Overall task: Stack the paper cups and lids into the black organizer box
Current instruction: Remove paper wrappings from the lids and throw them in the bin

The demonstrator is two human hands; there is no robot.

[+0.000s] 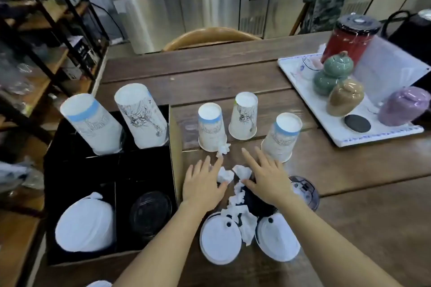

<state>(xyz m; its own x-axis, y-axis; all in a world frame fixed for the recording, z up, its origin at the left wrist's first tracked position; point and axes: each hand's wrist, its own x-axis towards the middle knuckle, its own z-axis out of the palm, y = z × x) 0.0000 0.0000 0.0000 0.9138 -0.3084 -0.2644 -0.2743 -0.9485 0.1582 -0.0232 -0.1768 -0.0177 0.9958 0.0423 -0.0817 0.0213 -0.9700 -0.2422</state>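
Two white lids (220, 239) lie nearest me at the bottom centre of the frame, just below my wrists. My left hand (204, 184) rests flat with its fingers spread on the desk (349, 170), touching crumpled tissue (225, 175). My right hand (268, 178), also spread, presses on a black lid (258, 204). Three upturned paper cups (242, 116) stand just beyond my fingertips. The black organizer box (105, 170) sits at left, holding cup stacks and lids. The cups' printing is unreadable.
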